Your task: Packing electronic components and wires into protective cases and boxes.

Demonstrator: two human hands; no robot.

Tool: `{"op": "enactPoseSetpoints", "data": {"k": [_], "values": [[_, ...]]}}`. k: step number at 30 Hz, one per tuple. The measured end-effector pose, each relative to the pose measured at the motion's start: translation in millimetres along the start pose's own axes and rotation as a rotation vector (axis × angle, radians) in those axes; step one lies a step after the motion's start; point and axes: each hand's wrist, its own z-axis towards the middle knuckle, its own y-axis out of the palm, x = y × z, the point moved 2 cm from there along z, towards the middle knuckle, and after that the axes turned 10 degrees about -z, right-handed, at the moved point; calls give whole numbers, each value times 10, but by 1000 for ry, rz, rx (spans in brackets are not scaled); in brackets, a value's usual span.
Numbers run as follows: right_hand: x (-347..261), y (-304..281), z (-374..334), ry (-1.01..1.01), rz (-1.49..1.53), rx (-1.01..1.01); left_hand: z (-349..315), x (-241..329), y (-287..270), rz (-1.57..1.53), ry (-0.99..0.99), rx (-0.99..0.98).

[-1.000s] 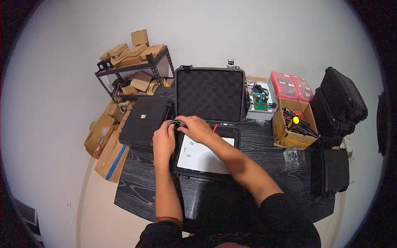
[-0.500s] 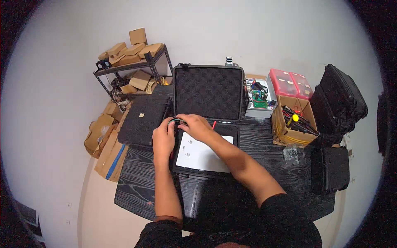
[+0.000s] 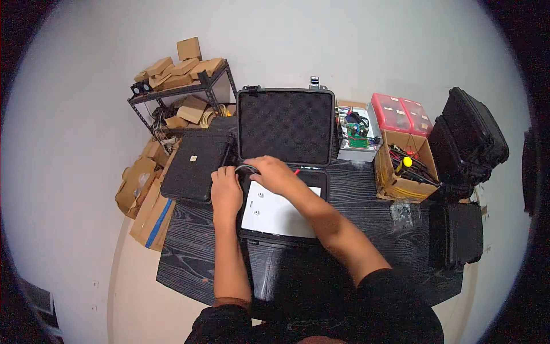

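Note:
A black hard case stands open on the dark table, its lid (image 3: 285,127) lined with egg-crate foam. In its lower half lies a white panel (image 3: 281,213) with two small round fittings near the left side. My right hand (image 3: 274,175) reaches over the panel's far left corner, its fingers closed on thin cables (image 3: 246,167) that arch toward the other hand. At the case's left rim is my left hand (image 3: 227,188), fingers curled; whatever they hold is hidden. A red thing (image 3: 297,171) sticks up just beyond my right hand.
A closed black case (image 3: 197,166) lies to the left. On the right stand a grey box with a green circuit board (image 3: 358,135), a cardboard box (image 3: 395,182) of cables and a yellow-ended tool, red organisers (image 3: 395,112) and stacked black cases (image 3: 467,135). A shelf (image 3: 177,90) holds cartons.
My hands have drawn slightly apart, and the left fingers have shifted left off the arch of the cables. The whole view has moved a little.

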Motion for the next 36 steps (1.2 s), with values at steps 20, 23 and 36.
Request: {"op": "enactPoseSetpoints", "data": {"k": [20, 23, 36], "values": [[171, -782, -983, 70, -58, 141, -105, 308, 50, 96, 150, -86], [131, -853, -973, 133, 50, 196, -74, 357, 45, 72, 188, -58], [235, -807, -964, 255, 44, 351, -40, 530, -32, 65, 76, -171]]}}
